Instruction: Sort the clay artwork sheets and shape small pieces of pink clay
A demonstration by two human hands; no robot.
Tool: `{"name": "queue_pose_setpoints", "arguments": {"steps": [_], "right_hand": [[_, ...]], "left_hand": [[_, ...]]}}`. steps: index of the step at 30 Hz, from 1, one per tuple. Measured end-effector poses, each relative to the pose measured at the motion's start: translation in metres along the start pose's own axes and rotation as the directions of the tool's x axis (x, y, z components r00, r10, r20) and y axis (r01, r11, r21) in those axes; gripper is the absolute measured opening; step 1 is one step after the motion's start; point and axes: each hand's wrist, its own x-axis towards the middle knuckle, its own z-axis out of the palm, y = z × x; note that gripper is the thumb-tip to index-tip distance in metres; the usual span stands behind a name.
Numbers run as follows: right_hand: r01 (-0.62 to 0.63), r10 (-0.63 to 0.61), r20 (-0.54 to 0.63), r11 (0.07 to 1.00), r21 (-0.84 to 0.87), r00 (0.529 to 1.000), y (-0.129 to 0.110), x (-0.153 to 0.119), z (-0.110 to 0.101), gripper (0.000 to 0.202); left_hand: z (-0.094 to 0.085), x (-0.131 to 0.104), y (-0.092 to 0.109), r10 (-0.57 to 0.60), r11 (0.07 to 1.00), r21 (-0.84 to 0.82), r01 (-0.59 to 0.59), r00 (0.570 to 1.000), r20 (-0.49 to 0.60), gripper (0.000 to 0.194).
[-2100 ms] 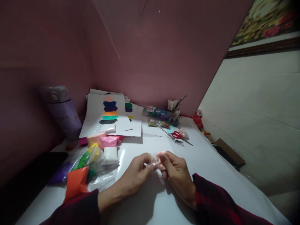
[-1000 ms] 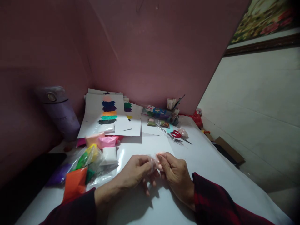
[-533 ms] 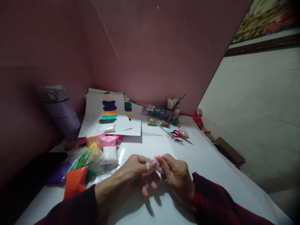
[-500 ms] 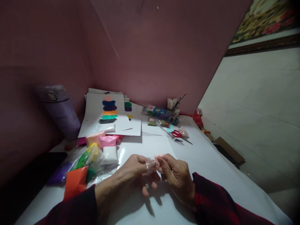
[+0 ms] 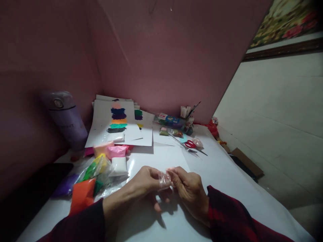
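Both of my hands meet above the white paper point(image 5: 141, 158) at the front of the table. My left hand point(image 5: 147, 179) is closed on a small clear plastic bag point(image 5: 163, 180), which wraps over its fingertips; its lower fingers hang loosely beneath. My right hand point(image 5: 190, 186) pinches at the bag's other end, where a bit of pale pink, clay-like material point(image 5: 171, 169) shows between thumb and forefinger. Most of that pink piece is hidden by the fingers. The fingertips of the two hands nearly touch.
To the left lie several coloured clay packets, an orange one point(image 5: 83, 196) nearest. Behind them are painted swatch sheets point(image 5: 101, 117) and a purple bottle point(image 5: 69, 124). Red-handled scissors point(image 5: 190, 144), tools, small packets and a brush holder point(image 5: 188, 126) sit toward the back right.
The clear bag spreads wider over my left fingertips, and less of the pale pink piece shows at my right fingers. Both hands stay in nearly the same place.
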Motion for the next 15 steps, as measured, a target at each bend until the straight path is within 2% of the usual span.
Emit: {"name": "queue_pose_setpoints", "arguments": {"steps": [4,7,11,15], "right_hand": [[0.016,-0.015,0.048,1.000,-0.018,0.999,-0.002,-0.002,0.001,0.023],[0.032,-0.029,0.050,0.997,-0.066,0.998,-0.003,-0.003,0.000,0.022],[0.054,-0.052,0.021,0.992,-0.112,0.998,-0.001,0.000,0.001,0.024],[-0.023,0.023,-0.002,1.000,-0.020,1.000,-0.001,0.003,-0.001,0.026]], "left_hand": [[0.000,0.000,-0.002,0.042,0.998,0.037,-0.044,0.998,0.052,0.038],[0.003,-0.001,0.000,0.025,0.995,0.090,-0.032,0.996,0.081,0.045],[0.010,-0.001,0.000,0.000,0.990,0.138,-0.003,1.000,0.024,0.051],[0.010,0.002,-0.004,0.082,0.994,0.077,-0.079,0.996,-0.036,0.051]]}}
